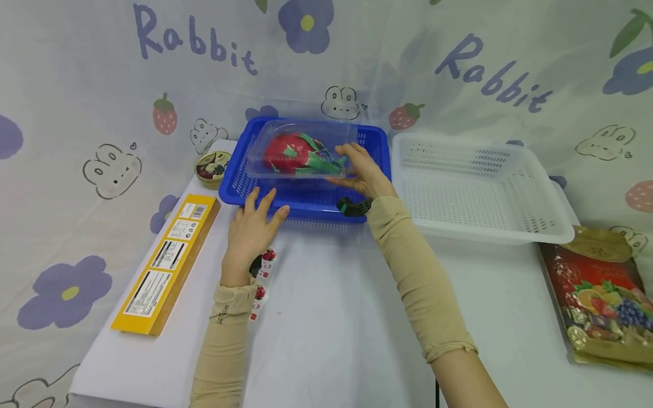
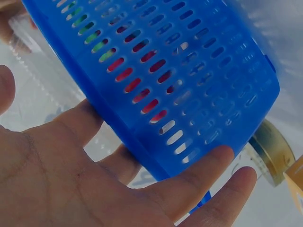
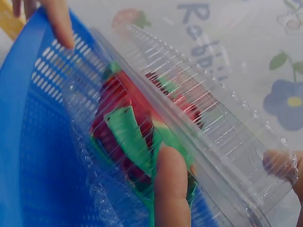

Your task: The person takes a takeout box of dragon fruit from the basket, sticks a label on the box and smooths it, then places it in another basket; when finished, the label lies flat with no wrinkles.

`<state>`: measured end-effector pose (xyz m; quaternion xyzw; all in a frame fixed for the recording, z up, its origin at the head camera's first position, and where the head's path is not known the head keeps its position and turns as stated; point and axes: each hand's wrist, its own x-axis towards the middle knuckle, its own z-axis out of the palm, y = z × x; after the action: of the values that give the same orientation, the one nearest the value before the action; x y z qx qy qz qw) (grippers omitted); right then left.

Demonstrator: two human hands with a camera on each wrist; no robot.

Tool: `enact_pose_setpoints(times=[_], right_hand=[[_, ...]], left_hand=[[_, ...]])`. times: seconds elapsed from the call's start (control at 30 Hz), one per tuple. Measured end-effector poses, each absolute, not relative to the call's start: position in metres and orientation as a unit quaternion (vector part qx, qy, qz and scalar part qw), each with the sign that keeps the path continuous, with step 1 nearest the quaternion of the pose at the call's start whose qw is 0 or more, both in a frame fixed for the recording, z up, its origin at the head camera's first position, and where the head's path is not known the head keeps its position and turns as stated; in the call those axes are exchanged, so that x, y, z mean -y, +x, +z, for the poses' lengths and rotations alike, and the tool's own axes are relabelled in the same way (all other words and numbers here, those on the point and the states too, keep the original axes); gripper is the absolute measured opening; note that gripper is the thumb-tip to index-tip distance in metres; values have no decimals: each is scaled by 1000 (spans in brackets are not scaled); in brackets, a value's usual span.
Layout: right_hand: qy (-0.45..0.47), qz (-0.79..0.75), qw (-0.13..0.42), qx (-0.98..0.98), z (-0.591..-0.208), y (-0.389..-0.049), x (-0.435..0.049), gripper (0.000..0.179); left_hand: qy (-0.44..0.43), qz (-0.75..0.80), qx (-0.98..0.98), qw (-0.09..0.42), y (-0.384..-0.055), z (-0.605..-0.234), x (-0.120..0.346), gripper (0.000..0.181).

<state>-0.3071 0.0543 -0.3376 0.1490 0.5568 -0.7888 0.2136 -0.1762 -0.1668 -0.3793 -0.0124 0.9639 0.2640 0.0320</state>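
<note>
Over the blue basket (image 1: 306, 196) my right hand (image 1: 366, 173) grips the right end of a clear plastic clamshell box (image 1: 339, 133). Inside the box is a red dragon fruit (image 1: 288, 153) with green leaf tips. The right wrist view shows a thumb (image 3: 171, 182) laid across one side of the clear box (image 3: 227, 156) and a finger at its far edge. My left hand (image 1: 250, 232) rests at the basket's front left rim, fingers spread. In the left wrist view, some fingers (image 2: 199, 179) lie along the basket's outer wall; others pass behind the rim (image 2: 118, 127).
A white basket (image 1: 464, 198) stands right of the blue one, and a red and gold fruit-printed bag (image 1: 602, 294) lies at the far right. On the left are a yellow box (image 1: 165, 266) and a round tin (image 1: 211, 170). Fruit stickers (image 1: 260, 292) lie beside the left wrist.
</note>
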Motion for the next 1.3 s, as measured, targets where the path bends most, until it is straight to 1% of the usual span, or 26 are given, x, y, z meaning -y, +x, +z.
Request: enact_pose_setpoints(times=[0.2, 0.5, 0.8, 1.03, 1.3], right_hand=[[141, -804, 202, -541, -327, -301, -58, 76], [129, -832, 179, -510, -314, -292, -67, 86], [81, -837, 169, -514, -296, -278, -80, 82], [49, -838, 177, -513, -283, -264, -92, 76], [29, -825, 173, -537, -277, -246, -115, 75]], left_hand=[[-11, 262, -964, 37, -175, -379, 166, 72], [-9, 259, -965, 36, -176, -378, 166, 73], [-7, 264, -964, 38, -175, -378, 167, 73], [-11, 271, -962, 37, -175, -378, 169, 81], [-9, 272, -961, 41, -176, -378, 169, 84]])
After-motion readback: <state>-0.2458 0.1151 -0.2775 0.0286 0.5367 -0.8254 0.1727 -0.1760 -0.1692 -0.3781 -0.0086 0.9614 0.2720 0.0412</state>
